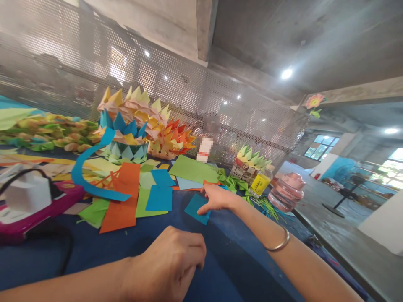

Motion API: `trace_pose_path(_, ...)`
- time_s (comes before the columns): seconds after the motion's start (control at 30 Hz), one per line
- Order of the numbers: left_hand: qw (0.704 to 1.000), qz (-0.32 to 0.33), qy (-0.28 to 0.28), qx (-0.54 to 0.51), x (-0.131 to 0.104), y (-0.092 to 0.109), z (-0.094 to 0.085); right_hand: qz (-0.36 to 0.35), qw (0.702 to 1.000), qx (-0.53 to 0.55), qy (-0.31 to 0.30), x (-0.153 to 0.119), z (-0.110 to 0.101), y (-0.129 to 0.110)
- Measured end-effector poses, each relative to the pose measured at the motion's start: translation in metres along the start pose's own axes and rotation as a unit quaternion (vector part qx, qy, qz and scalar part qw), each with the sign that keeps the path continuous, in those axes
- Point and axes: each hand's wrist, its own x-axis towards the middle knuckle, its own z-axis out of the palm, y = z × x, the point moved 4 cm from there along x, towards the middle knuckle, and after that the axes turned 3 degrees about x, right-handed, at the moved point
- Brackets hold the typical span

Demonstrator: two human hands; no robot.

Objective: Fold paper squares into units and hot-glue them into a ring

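We have a dark blue worktop (147,237). Blue paper square (192,206) lies on it, one o'clock from our left hand (174,258), eight o'clock from our right hand (218,198). Right fingers spread, thumb over square's edge; we can't tell if it touches. Left fingers curled in loose fist, contents hidden, can't tell if gripping. We note orange paper (122,197) nine o'clock from square, yellow-labelled bottle (260,184) two o'clock.
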Motion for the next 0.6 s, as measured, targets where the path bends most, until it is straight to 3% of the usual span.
trace_pose_path(0.17, 1.0, 0.003, -0.001, 0.003, 0.0, 0.0, 0.001, 0.003, 0.999, -0.009, -0.045, -0.005, 0.001, -0.007)
trace_pose_path(0.6, 1.0, -0.004, -0.013, 0.002, -0.002, -0.001, 0.002, -0.053, 0.996, -0.054, -0.041, -0.006, -0.001, -0.013)
